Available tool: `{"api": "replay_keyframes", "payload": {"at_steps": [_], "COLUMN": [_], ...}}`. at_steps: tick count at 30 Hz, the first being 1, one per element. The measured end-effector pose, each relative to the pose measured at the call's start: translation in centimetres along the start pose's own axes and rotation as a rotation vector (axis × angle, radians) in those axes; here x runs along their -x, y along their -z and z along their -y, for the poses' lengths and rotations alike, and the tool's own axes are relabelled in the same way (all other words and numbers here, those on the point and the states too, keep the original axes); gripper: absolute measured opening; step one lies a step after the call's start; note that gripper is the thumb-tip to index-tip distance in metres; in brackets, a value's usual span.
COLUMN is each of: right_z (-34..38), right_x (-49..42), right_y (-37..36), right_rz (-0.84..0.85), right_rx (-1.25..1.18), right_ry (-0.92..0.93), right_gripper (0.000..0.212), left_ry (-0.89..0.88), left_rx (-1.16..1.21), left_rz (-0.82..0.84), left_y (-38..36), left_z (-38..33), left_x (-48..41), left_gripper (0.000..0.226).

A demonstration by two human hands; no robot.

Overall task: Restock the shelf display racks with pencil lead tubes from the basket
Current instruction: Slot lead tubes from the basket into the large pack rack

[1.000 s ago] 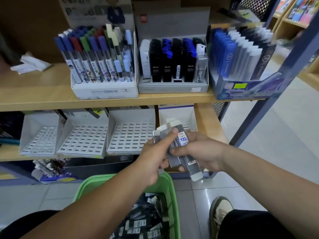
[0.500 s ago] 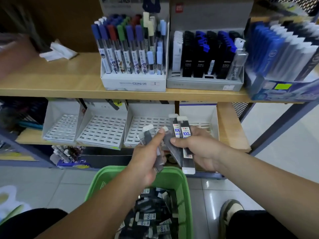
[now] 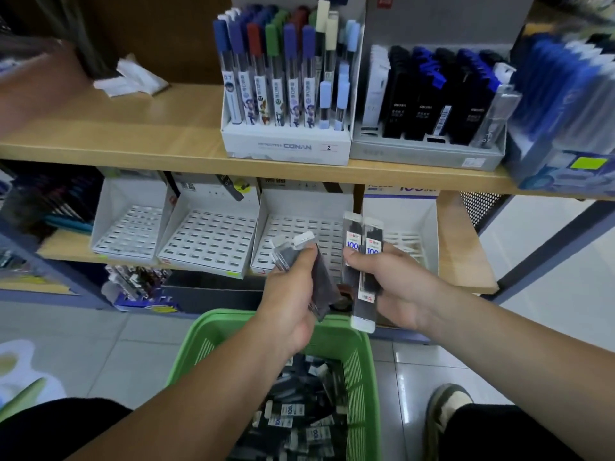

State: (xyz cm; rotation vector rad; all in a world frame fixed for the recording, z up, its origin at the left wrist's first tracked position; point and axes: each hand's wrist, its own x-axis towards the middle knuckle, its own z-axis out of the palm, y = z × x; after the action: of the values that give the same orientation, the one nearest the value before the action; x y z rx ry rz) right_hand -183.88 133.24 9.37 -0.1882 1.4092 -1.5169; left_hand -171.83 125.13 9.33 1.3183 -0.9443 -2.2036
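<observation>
**Hands drawn apart, tubes split between them**

Since the earlier frames the hands have been separated, and a gap is now seen between them. A bundle of pencil lead tubes [image 3: 320, 284] is gripped, tilted, in the left hand [image 3: 293, 294]. A pair of tubes [image 3: 364, 304] is pinched upright by the right hand [image 3: 396, 287], "100" labels facing out. Both are held above the green basket [image 3: 213, 334], in front of the white display racks [image 3: 209, 241] on the lower shelf [image 3: 462, 254]. Loose tubes [image 3: 299, 417] are heaped in the basket.

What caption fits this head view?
Left hand and right hand grip pencil lead tubes above green basket, before white slotted racks.
</observation>
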Motion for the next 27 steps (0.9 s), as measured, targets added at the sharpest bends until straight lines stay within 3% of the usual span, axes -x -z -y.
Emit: {"api": "replay_keyframes", "payload": {"at_steps": [3, 7, 12, 15, 18, 22, 27], "right_z": [-0.1, -0.3, -0.1, 0.2, 0.8, 1.6, 2.4], "right_x": [-0.1, 0.0, 0.4, 0.0, 0.2, 0.9, 1.9], "right_y": [0.3, 0.2, 0.4, 0.8, 1.4, 2.4, 3.4], "right_rz": [0.031, 0.072, 0.017, -0.016, -0.038, 0.028, 0.034], "right_rx": [0.012, 0.046, 0.032, 0.041, 0.020, 0.004, -0.102], "right_ry": [0.000, -0.022, 0.011, 0.009, -0.003, -0.044, -0.048], "right_gripper": [0.030, 0.027, 0.026, 0.030, 0.032, 0.031, 0.025], "left_ry": [-0.018, -0.050, -0.003, -0.070, -0.147, -0.179, -0.214], "left_rx": [-0.037, -0.129, -0.212, -0.363, -0.509, -0.479, -0.491], "left_rz": [0.043, 0.051, 0.100, 0.173, 0.258, 0.370, 0.359], "left_y": [0.3, 0.8, 0.8, 0.0, -0.7, -1.5, -2.7], "left_z": [0.0, 0.9, 1.8, 2.1, 2.4, 1.8, 2.5], "left_x": [0.1, -0.1, -0.4, 0.1, 0.3, 0.4, 0.1], "left_gripper": [0.029, 0.024, 0.058, 0.073, 0.049, 0.017, 0.028]}}
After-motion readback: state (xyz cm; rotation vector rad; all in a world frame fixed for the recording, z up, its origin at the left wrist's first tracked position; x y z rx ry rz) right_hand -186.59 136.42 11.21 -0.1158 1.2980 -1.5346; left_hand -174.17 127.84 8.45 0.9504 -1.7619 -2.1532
